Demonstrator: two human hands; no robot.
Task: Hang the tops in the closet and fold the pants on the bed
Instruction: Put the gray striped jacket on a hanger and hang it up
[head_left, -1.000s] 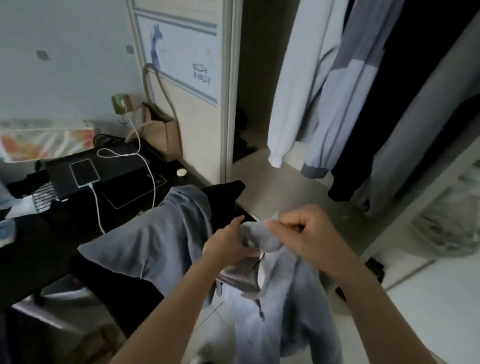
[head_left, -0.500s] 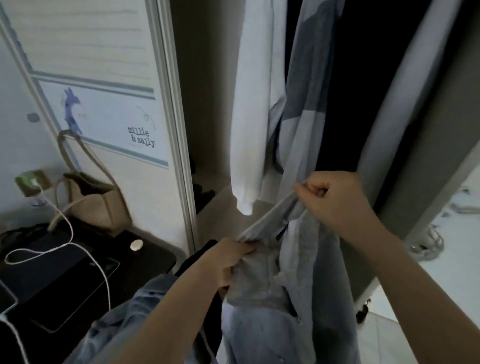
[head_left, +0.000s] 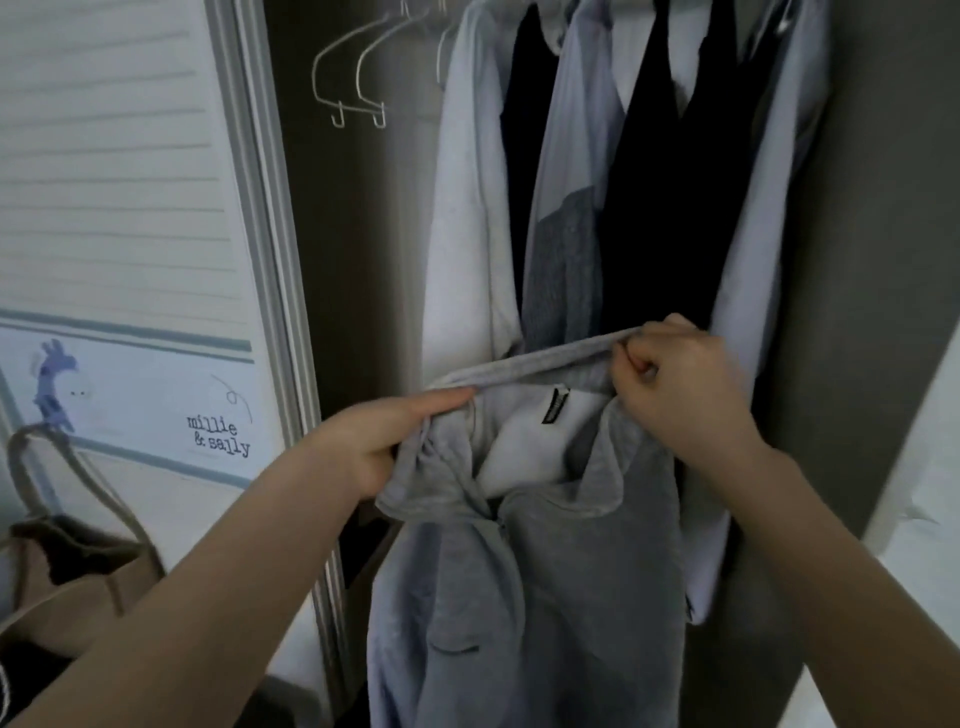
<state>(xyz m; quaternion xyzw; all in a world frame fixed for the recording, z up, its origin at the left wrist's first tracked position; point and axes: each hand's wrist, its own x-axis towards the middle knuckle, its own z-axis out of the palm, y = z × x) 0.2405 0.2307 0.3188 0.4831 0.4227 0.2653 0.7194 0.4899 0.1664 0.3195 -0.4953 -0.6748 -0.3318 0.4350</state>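
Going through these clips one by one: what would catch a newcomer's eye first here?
A grey top fills the lower centre, held up by its collar between the left hand and the right hand, with a black label showing inside the neck. Behind it, light and dark garments hang in the open closet. Two bare white hangers hang at upper left of the closet.
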